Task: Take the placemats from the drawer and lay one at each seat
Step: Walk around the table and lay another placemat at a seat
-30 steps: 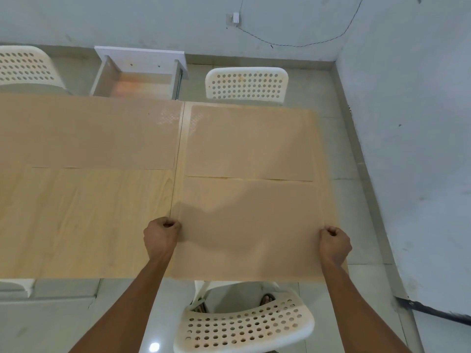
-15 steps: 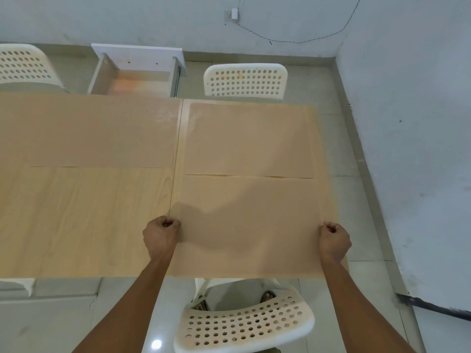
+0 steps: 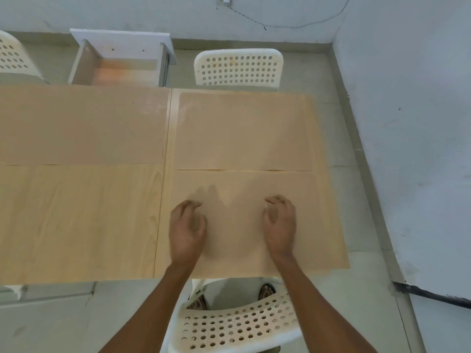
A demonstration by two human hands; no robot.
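Observation:
A tan placemat [image 3: 239,189] lies flat on the near right part of the wooden table [image 3: 84,220], in front of the near white chair [image 3: 237,324]. My left hand [image 3: 187,230] and my right hand [image 3: 280,222] hover over or rest on its middle, fingers loosely curled, holding nothing. Another placemat [image 3: 243,131] lies at the far right seat, and a third [image 3: 81,126] at the far left. The white drawer [image 3: 119,59] stands open beyond the table.
A white perforated chair [image 3: 239,67] stands at the far right side, and another chair [image 3: 12,59] at the far left. The wall [image 3: 407,123] runs close along the right. A dark bar [image 3: 433,294] lies on the floor at the right.
Both hands have let go of the near placemat's side edges and moved inward over its middle. The mat now lies flat.

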